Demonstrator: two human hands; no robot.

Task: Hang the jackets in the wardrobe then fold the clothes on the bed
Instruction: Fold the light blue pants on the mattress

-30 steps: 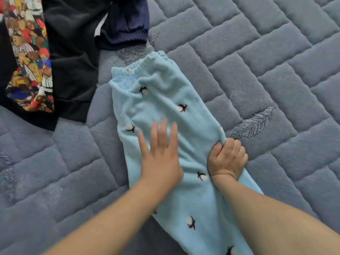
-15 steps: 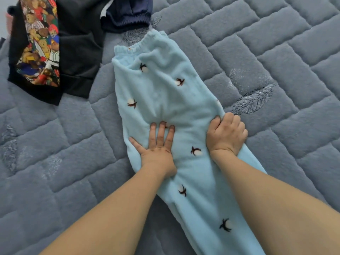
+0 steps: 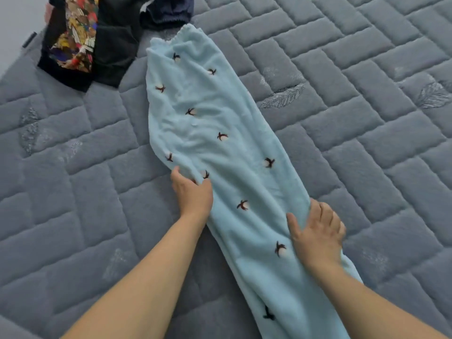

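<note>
A grey-blue quilted bed cover [image 3: 367, 148], stitched in a staggered brick pattern of padded rectangular panels, fills nearly the whole view. Embroidered silver-grey leaf motifs [image 3: 282, 96] appear on scattered panels. A pale grey surface [image 3: 14, 28], wall or floor, shows beyond the upper-left bed edge. Lighting is soft and even.

Both hands on light-blue fleece pants [image 3: 220, 148] — grey quilted bed [image 3: 367, 118].

The fleece trousers [image 3: 220, 152] are pale blue, dotted with small dark-brown-and-white motifs. The bed [image 3: 367, 118] is quilted grey-blue with embroidered leaves. A black garment [image 3: 115, 47] carries a multicoloured print; another [image 3: 168, 8] is navy.
</note>
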